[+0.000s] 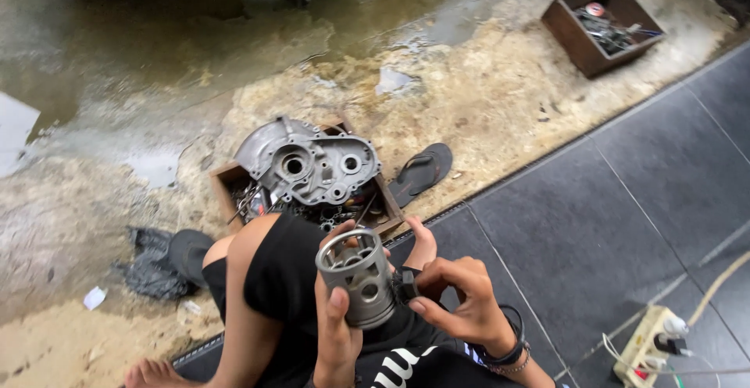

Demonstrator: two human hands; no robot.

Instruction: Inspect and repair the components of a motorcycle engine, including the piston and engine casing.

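Holding a grey metal piston (357, 278) up over the lap, the left hand (337, 333) comes up from below with its palm turned toward the face. Its grip is wrapped round the piston, thumb pressed on the front and fingers behind. The piston stands almost upright, tipped a little to the left, with its open hollow end pointing up.

Just to the right, the right hand (461, 302) reaches in from the side. Its grip pinches a small black part (407, 285) against the piston's side.

Farther away, a wooden box (226, 181) with a grey engine cover (308, 161) sits on the wet, dirty concrete floor (484, 99). A black sandal (422, 173) lies beside it. Dark tiles (625, 216) fill the right side, with a power strip (648, 345) on them.
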